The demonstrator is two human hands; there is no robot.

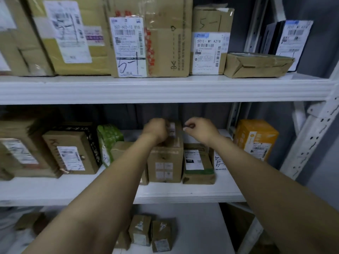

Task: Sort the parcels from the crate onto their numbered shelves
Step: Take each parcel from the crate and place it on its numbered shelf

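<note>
Reaching over the front edge of the white middle shelf (183, 194) with two bare arms. Gripping the top of the tall brown cardboard parcel (165, 162) with the left hand (156, 131), fingers curled over it. Holding the right hand (200, 129) clenched just beside the parcel's top right corner, nothing seen inside. Standing upright near the shelf's middle, between a small brown box (119, 149) and a flat brown packet (198, 164) with a white label.

Single wide-angle head-worn view; faces forward and slightly down into white shelving (311, 134) at close range. Centres on the middle shelf (183, 193), takes in the upper shelf (165, 88) across the top and part of the lower shelf (194, 226) at the bottom. Looks from behind and slightly above onto the left hand (156, 131) and right hand (200, 130) at mid-frame.
</note>
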